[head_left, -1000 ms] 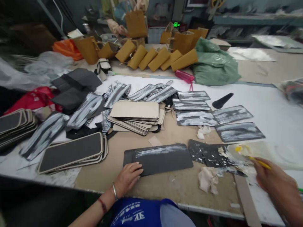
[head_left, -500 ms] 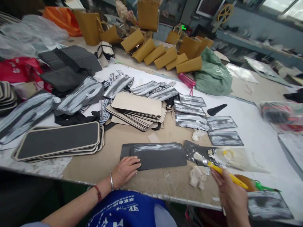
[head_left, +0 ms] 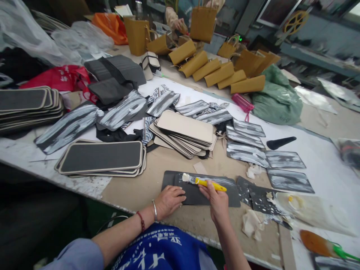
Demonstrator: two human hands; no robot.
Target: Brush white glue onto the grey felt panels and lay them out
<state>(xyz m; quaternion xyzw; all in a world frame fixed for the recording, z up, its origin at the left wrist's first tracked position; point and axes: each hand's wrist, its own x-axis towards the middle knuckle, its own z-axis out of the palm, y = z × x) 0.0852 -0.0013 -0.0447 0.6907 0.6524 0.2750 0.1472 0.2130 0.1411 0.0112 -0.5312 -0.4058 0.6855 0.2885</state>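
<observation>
My right hand is closed around the yellow handle of a glue brush. The brush's white-coated bristles touch the upper left of a dark panel, where pale streaks run along its upper part. This panel lies on a slightly larger dark sheet. My left hand rests flat on the panel's left end, fingers stretched out and holding nothing. To the right are dark scraps spattered with white, beside a clear plastic bag with pale, glue-like stuff on it.
Behind the panel stands a stack of beige boards; dark boards with beige borders lie left. White-streaked pieces are spread at the back and right. Crumpled paper sits near the front edge. Mustard bags and a co-worker's hand are farther back.
My right hand has carried the brush leftward from the spattered scraps onto the panel's upper left. My left hand stays on the panel's left end. The whole view has shifted.
</observation>
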